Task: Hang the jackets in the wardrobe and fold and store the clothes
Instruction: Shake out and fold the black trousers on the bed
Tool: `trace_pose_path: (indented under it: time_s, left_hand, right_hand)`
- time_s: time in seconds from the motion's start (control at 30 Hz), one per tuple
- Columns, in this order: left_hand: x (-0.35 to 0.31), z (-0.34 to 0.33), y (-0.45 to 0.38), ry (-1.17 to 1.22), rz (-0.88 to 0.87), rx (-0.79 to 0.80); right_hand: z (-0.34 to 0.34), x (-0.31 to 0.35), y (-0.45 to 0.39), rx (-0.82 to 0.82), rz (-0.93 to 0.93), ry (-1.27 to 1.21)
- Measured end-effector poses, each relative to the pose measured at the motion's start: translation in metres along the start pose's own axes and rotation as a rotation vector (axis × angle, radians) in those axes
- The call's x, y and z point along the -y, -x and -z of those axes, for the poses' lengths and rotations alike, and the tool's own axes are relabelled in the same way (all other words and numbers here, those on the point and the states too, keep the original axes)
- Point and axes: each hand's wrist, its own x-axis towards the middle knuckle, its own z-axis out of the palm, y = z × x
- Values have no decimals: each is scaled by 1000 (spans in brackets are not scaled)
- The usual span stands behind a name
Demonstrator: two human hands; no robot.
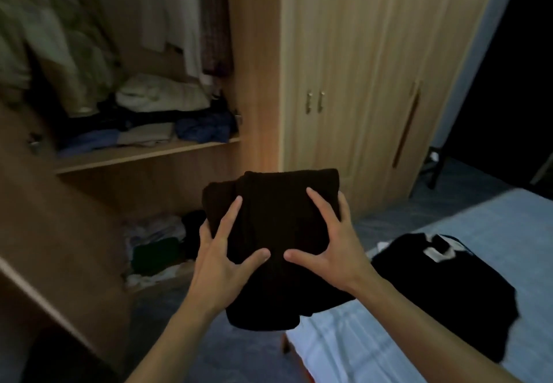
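Both hands, left hand (223, 251) and right hand (332, 242), grip the folded dark brown knitted garment (269, 233), fingers (232, 212) spread. The open wooden wardrobe shelf (143, 153) lies toward the frame's upper left, nearer the left hand.

One head-worn camera looks forward and down, close over both hands; the open wardrobe (149, 149) fills ten to twelve o'clock, the bed (449, 263) lies at four o'clock.

Open wardrobe (257, 53) at left, folded clothes (149, 119) on its shelf (143, 153), bed (449, 233) at right, folded garment (443, 287) on bed, 2 hands holding folded sweater (269, 233) between wardrobe and bed
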Motion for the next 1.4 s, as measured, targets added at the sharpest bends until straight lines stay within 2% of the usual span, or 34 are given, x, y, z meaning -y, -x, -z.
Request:
trace_pose_path:
  time_s: [0.23, 0.6, 0.93, 1.23, 1.4]
  left_hand:
    - [49, 35, -14, -31, 135, -78]
    - [103, 78, -126, -98, 248, -215]
    - [180, 134, -175, -91, 326, -303]
    - [270, 193, -238, -20, 310, -272]
    - [308, 197, -274, 3, 304, -216]
  right_hand:
    - [-72, -1, -52, 126, 32, -88]
    - [-153, -16, -209, 258, 102, -185]
    - [-245, 9, -291, 382, 141, -201]
    - [-327, 38, -358, 359, 102, -103]
    - [-352, 29, -382, 357, 20, -91]
